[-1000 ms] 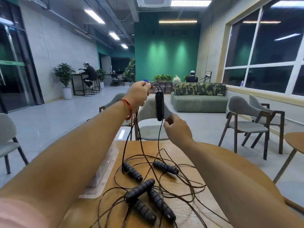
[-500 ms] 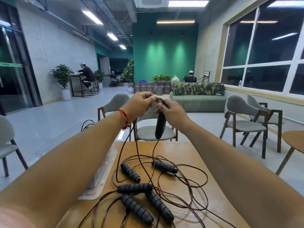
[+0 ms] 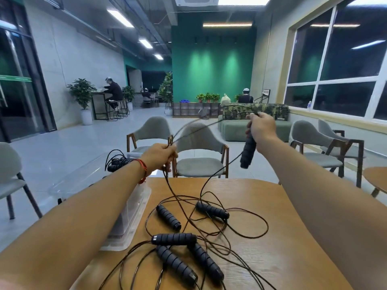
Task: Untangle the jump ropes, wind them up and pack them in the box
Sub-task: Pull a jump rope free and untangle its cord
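Above the desk [image 3: 282, 258], our right hand [image 3: 261, 128] clenched a jump-rope handle [image 3: 248, 152] while our left hand [image 3: 161, 154] pinched its cord [image 3: 199, 126], likely to draw it clear of the tangled ropes [image 3: 188, 243] mid-desk; the clear box [image 3: 134, 218] sat at the left edge.

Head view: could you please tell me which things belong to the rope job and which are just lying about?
Job: left hand, right hand, held rope, tangled ropes, clear box, rope inside it.
Lying about: grey chair, sofa, potted plant.

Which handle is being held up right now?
The handle hanging below the right hand, in the air beyond the table; five other handles lie flat on the tabletop.
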{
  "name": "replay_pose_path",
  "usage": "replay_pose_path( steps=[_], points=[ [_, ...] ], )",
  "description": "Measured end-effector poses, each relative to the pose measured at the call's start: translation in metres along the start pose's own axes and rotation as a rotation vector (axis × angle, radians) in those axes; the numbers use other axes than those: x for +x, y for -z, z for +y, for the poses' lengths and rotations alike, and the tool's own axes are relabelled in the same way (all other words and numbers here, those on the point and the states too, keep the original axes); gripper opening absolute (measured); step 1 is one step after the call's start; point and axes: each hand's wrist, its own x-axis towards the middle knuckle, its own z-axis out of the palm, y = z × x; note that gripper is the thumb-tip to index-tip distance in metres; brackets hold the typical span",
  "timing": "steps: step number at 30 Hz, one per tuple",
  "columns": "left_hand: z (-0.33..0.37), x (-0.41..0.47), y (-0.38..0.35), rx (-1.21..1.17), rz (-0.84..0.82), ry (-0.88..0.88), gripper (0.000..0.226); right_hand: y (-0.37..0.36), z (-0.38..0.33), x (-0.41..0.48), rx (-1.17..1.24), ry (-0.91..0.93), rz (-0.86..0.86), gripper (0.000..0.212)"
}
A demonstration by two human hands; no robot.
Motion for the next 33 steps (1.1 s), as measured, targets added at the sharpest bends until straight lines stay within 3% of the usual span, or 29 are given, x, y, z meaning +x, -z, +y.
replay_pose_path(
  steps=[5,9,18,21,26,29,33],
  points=[
    [0.040,0.020,-0.004,-0.180,0.185,-0.044,0.038,-0.012,0.017,-0.027,-0.341,0.024,-0.293,0.020],
    [0.070,0.030,-0.009,-0.089,0.196,-0.128,0.038,-0.027,0.035,-0.037,-0.597,0.025,-0.462,0.019],
    [0.105,0.028,-0.032,0.086,0.133,-0.274,0.037,-0.062,0.017,-0.070,-0.299,0.024,-0.938,0.022],
    [0.107,0.025,-0.036,0.049,0.133,-0.295,0.033,-0.079,0.013,-0.082,-0.391,0.092,-0.909,0.035],
    [0.106,0.016,-0.036,-0.021,0.215,-0.354,0.020,-0.088,0.007,-0.082,-0.350,0.165,-0.785,0.030],
    [0.088,0.006,-0.033,-0.123,0.213,-0.348,0.032,-0.082,-0.004,-0.071,-0.199,0.143,-0.619,0.028],
    [0.031,0.003,-0.044,-0.106,0.042,-0.245,0.031,-0.077,-0.025,-0.053,0.044,0.171,-0.485,0.030]
  ],
)
